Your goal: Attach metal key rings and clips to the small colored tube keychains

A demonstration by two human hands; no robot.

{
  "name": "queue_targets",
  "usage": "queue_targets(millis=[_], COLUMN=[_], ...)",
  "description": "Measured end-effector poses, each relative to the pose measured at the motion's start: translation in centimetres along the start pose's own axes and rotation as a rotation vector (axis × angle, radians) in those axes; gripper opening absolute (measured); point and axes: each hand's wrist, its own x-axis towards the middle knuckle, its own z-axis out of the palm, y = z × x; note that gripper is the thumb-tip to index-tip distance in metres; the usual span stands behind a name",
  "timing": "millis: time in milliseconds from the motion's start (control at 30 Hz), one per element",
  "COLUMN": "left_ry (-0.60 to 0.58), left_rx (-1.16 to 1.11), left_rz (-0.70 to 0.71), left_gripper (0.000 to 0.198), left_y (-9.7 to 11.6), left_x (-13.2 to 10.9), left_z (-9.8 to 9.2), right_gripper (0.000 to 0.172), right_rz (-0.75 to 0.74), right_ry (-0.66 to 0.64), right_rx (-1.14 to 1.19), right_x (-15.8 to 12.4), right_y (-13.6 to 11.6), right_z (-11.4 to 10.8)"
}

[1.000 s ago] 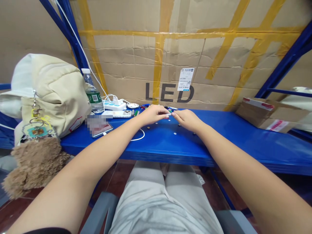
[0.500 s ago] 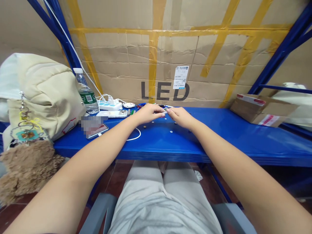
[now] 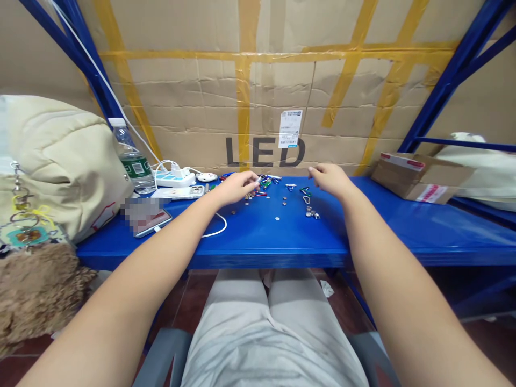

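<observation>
My left hand [image 3: 237, 189] hovers over the left part of the blue table. Its thumb and fingers are brought together beside a loose pile of small coloured carabiners [image 3: 266, 184]; anything pinched between them is too small to name. Off to the right, my right hand [image 3: 332, 180] is raised with thumb and forefinger pressed together. What it holds, if anything, does not show. Just left of it lie a green carabiner [image 3: 305, 191] and a silver carabiner [image 3: 306, 199]. Nearer me sits a small cluster of metal pieces [image 3: 311, 213]. Several small round discs [image 3: 277, 219] are scattered between the hands.
Left on the blue table [image 3: 258, 242] are a phone [image 3: 153, 223], a white phone [image 3: 181, 192], a power strip [image 3: 175, 177], a water bottle [image 3: 135, 158] and a cream bag [image 3: 64, 156]. A cardboard box [image 3: 421, 177] stands right. Taped cardboard [image 3: 181, 97] backs the table.
My hands, close together before, are now apart: the right has moved to the right. The carabiners and metal pieces between them have come into sight. The camera view has shifted slightly.
</observation>
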Motion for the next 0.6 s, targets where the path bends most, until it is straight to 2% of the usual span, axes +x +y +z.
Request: queue_targets(millis=[133, 233, 400, 600], left_ry=[0.031, 0.016, -0.034, -0.127], left_rx=[-0.135, -0.155, -0.027, 0.106], left_rz=[-0.018, -0.044, -0.111, -0.153], left_gripper=[0.02, 0.019, 0.025, 0.028], left_y=[-0.5, -0.8, -1.0, -0.8], left_x=[0.1, 0.2, 0.1, -0.1], left_z=[0.0, 0.2, 0.1, -0.3], right_gripper=[0.032, 0.032, 0.032, 0.029], right_rz=[0.071, 0.113, 0.148, 0.211], right_ry=[-0.001, -0.064, -0.224, -0.489], right_rx=[-0.112, -0.153, -0.218, -0.153], right_x=[0.4, 0.4, 0.1, -0.4], right_y=[1.2, 1.1, 0.4, 0.2], right_z=[-0.1, 0.1, 0.6, 1.3])
